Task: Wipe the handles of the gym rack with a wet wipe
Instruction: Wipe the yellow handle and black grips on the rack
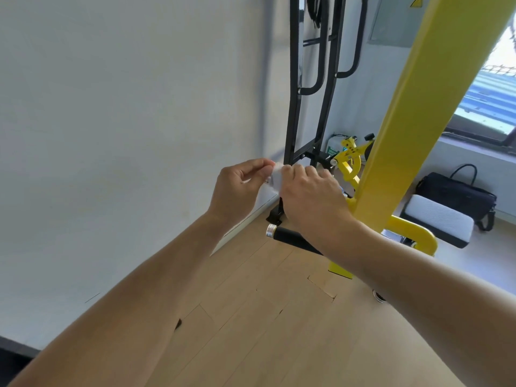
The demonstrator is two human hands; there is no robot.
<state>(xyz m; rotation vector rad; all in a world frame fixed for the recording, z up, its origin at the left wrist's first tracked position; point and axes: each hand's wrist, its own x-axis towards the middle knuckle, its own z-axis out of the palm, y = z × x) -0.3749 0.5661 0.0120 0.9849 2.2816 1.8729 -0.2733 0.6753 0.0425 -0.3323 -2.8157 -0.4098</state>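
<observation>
A small white wet wipe (275, 177) is pinched between both my hands in front of me. My left hand (240, 188) holds its left edge with thumb and fingers. My right hand (310, 194) grips its right side and covers most of it. Below my right wrist a black padded handle (293, 238) with a chrome end cap sticks out to the left from the yellow rack post (413, 115). Neither hand touches the handle.
A black rack frame (293, 93) with looped black grips stands against the white wall (125, 121). A black bag (458, 194) and a white-topped cushion (438, 219) lie on the wooden floor at the right, under a window.
</observation>
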